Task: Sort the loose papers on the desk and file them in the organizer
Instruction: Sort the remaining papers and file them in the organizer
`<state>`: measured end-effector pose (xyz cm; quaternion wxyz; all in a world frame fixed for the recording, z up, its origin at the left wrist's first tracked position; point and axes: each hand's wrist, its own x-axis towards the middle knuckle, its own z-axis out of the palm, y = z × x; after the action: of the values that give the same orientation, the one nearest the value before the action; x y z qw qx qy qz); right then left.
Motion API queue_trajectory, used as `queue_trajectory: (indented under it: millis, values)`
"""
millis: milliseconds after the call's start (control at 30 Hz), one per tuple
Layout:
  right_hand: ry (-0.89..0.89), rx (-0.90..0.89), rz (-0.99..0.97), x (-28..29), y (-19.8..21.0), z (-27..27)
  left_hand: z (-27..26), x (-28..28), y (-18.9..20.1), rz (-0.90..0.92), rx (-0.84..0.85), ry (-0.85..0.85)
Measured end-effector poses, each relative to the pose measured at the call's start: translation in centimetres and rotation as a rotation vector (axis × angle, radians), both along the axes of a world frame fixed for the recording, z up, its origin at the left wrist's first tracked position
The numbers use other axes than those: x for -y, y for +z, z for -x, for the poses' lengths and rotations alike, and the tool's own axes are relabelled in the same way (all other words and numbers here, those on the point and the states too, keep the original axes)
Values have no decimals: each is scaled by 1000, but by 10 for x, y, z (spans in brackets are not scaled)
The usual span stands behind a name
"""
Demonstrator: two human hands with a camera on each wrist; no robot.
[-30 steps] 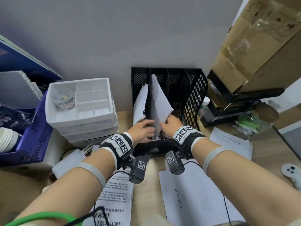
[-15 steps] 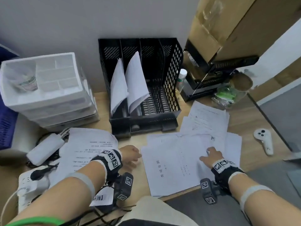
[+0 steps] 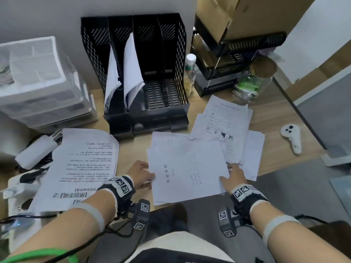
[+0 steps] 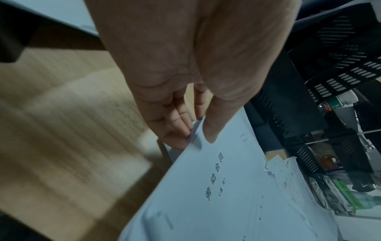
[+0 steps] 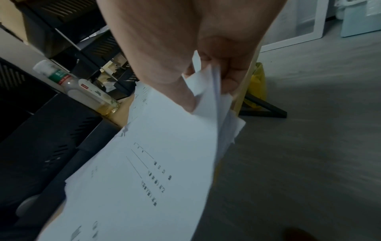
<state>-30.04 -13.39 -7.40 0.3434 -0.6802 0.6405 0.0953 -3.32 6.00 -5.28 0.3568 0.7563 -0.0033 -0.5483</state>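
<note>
Both hands have left the organizer and come back to the desk. Left hand and right hand each pinch a side of the middle paper stack. Lift it level, so no sheet slips. How many sheets are held stays hidden.

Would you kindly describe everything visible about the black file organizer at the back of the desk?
The black file organizer looks like plastic, with perforated side walls, slotted back panels and a slotted floor. Dividers split it into four upright compartments. It stands upright on the wooden desk against the wall. The two left compartments each hold leaning white papers; the two right ones look empty. A small bottle stands just beside its right wall. Neither hand touches it.
</note>
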Motion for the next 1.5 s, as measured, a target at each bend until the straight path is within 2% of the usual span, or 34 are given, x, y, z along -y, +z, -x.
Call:
queue_trajectory:
  millis: [167,300,400,500,567,700,767,833,900,933,1000,1100,1167,1233,1300,1400,1467,1500]
  values:
    - [34,90,-98,-4,2,11,18,-10,10,25,1,5]
    - [101,202,-159,3,-2,15,26,-26,2,45,70,-169]
    - [136,229,-203,4,2,19,32,-31,16,71,124,-201]
    - [98,307,-292,5,5,25,24,-38,23,66,146,-126]
    - [121,374,-341,4,12,24,11,-45,28,0,129,-115]
    - [203,396,-295,3,19,16,-12,-58,36,-58,101,-163]
    - [336,298,-327,4,16,11,-20,-63,38,-43,85,-95]
    - [507,192,-364,-5,27,-3,-28,-69,35,36,118,73]
    - [526,303,-370,-23,44,-21,-33,-73,30,124,108,290]
    - [482,401,-346,-33,46,-30,-33,-74,29,157,75,343]
    - [372,535,-262,-55,48,-49,-30,-78,30,190,-35,328]
    - [401,562,-242,-76,47,-77,-23,-81,32,179,-105,280]
    - [462,542,-300,-85,44,-93,-31,-87,29,145,-40,320]
    - [451,509,-311,-87,36,-101,-48,-95,29,90,77,390]
    - [359,404,-148,-80,26,-97,-66,-101,33,-18,233,394]
    - [65,53,131,-59,20,-66,-86,-110,47,-178,413,286]
    - [-75,-208,108,-48,20,-43,-94,-117,50,-224,454,235]
    - [-106,-280,53,-45,23,-36,-94,-120,52,-240,457,204]
